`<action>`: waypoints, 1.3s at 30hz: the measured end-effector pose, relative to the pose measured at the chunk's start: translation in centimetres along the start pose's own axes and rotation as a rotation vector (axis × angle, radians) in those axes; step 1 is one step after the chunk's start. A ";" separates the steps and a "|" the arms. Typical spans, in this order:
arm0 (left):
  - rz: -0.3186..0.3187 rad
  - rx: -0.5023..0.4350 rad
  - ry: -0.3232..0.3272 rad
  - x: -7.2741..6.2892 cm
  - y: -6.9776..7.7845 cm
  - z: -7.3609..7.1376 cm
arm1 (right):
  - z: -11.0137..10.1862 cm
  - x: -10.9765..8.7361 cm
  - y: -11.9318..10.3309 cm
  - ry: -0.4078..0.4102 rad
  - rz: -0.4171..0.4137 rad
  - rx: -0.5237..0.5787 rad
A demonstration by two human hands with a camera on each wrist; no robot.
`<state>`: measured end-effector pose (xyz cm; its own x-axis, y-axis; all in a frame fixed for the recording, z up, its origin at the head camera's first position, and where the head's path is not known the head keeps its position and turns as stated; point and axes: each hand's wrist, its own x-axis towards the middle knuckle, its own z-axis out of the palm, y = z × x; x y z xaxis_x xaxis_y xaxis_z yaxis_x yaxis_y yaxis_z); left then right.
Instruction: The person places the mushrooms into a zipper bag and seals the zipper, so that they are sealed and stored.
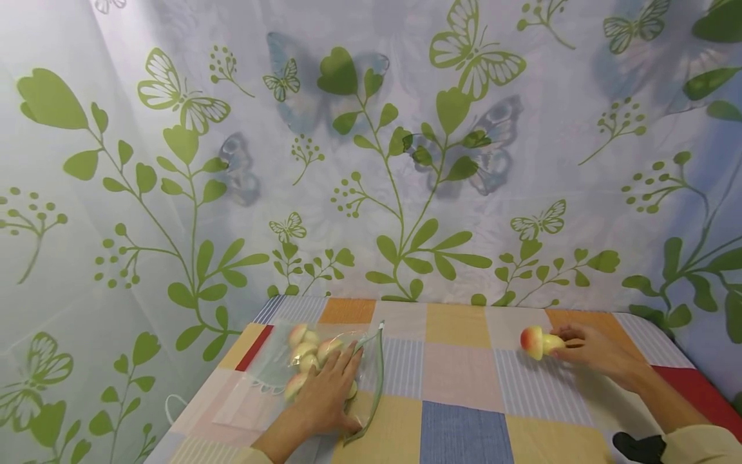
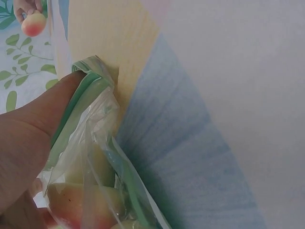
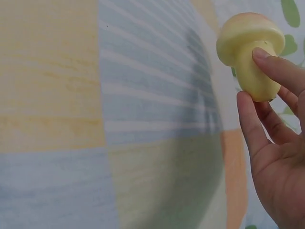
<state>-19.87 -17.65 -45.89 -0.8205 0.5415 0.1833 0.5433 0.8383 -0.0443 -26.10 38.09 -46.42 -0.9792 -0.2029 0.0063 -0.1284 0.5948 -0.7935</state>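
Observation:
A clear zip bag (image 1: 371, 406) with a green edge lies on the left of the table, with several red-and-yellow toy mushrooms (image 1: 304, 354) inside. My left hand (image 1: 330, 393) rests over it, fingers extended. In the left wrist view the straight thumb (image 2: 43, 107) reaches under the green bag edge (image 2: 88, 90) at the mouth; the other fingers are mostly hidden there. On the far right, my right hand (image 1: 599, 356) pinches one toy mushroom (image 1: 536, 343) by its pale yellow stem between thumb and fingers, its red-tinted cap pointing left. That mushroom is held above the cloth.
A patchwork cloth (image 1: 464, 367) of coloured squares covers the table. Behind it hangs a curtain (image 1: 371, 161) printed with green leaves and butterflies. A white cord loop (image 1: 174, 406) shows beyond the left table edge.

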 end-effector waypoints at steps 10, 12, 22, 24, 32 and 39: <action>-0.007 0.001 -0.003 0.0 0.0 0.1 | 1.5 0.5 -0.8 0.003 -0.042 0.045; -0.005 0.003 -0.004 0.0 0.0 0.1 | 1.8 0.5 -0.9 -0.001 -0.059 0.049; -0.009 0.000 -0.001 -0.1 0.1 0.4 | 3.1 0.9 -1.9 0.038 -0.161 0.043; -0.009 0.002 -0.002 0.0 0.1 0.4 | 3.5 1.1 -2.1 0.043 -0.172 0.044; -0.007 -0.018 -0.008 -0.1 0.3 0.1 | 4.5 1.2 -3.5 0.025 -0.175 0.055; -0.001 -0.030 -0.003 -0.2 0.3 -0.1 | 5.0 1.6 -4.4 0.010 -0.172 0.047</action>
<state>-19.55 -17.51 -45.83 -0.8212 0.5412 0.1808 0.5480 0.8364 -0.0145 -26.36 31.29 -45.94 -0.9448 -0.2910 0.1504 -0.2871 0.5147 -0.8079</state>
